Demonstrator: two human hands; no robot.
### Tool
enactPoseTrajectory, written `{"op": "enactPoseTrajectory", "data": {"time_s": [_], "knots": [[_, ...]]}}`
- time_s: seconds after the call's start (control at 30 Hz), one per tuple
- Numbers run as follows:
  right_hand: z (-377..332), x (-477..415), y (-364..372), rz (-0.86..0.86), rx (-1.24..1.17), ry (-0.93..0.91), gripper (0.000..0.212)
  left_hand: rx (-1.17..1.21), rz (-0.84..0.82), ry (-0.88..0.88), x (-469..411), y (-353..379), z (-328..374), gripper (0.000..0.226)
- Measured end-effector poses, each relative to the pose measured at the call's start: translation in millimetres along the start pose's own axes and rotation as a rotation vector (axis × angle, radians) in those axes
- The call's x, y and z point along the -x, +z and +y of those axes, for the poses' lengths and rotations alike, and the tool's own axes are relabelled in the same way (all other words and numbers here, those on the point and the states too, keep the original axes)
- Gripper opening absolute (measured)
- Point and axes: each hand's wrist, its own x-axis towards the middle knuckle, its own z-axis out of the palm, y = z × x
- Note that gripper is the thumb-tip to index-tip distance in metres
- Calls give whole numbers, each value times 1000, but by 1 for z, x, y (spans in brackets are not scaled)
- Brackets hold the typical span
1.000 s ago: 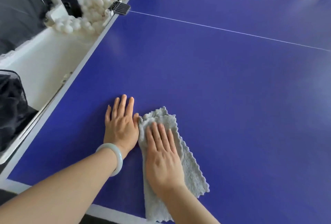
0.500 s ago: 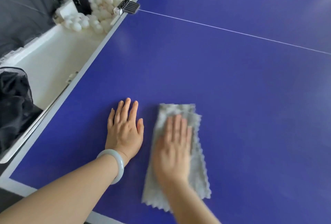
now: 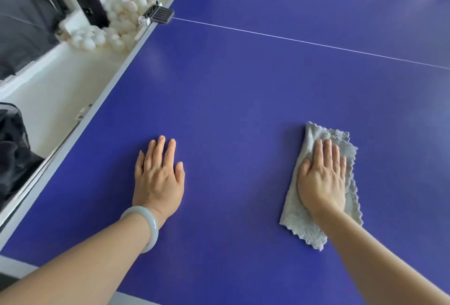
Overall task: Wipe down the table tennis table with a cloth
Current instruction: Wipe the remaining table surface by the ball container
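Swept well to the right over the last second, the cloth (image 3: 293,214) is now pressed under the right hand (image 3: 321,180), whose fingers are laid straight and close together on top of it; nothing is pinched or curled round. One long edge of the cloth is seen folded up beside the fingertips. The left hand (image 3: 158,178) has been kept where it was, flat on the table (image 3: 243,85) with fingers straight, holding nothing, so the two hands, earlier just beside each other, are now well apart. A pale bracelet (image 3: 146,226) is worn on the left wrist. One stroke across the near strip is judged to be under way; the surface towards the white line (image 3: 292,40) appears not yet reached.
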Motion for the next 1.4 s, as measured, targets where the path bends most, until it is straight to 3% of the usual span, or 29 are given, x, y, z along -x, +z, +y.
{"op": "enactPoseTrajectory", "data": {"time_s": [0.2, 0.33, 0.4, 0.63, 0.83, 0.97, 1.13, 1.2, 1.23, 1.33, 1.4], "knots": [[-3, -1, 1, -22, 11, 12, 62, -197, -140, 2, -12, -14, 20, 60], [-2, -4, 2, -13, 0, 8, 61, -101, -83, 318, -41, -8, 79, 55], [-2, -3, 1, -10, -13, 5, 61, -86, -94, 367, -60, 0, 111, 59], [0, -4, 4, -22, -5, 1, 60, -46, -141, 154, -117, 23, 150, 61], [-2, -4, 14, 1, 32, -26, 64, -33, -71, 117, -116, 28, 150, 62], [-15, -10, 14, -12, 12, -161, 61, -35, -68, 111, -115, 28, 150, 61], [-49, -63, 8, -132, -45, -631, 57, -28, -85, 101, -117, 27, 151, 64], [-48, -107, 5, -149, -33, -701, 56, -25, -70, 97, -116, 28, 151, 63], [-42, -131, 2, -121, -31, -629, 56, -26, -59, 96, -115, 28, 151, 62], [7, -190, -10, -20, -36, -138, 59, -39, -40, 90, -115, 29, 151, 63], [29, -200, -17, -12, -32, 80, 62, -48, -45, 92, -115, 31, 151, 64]]}}
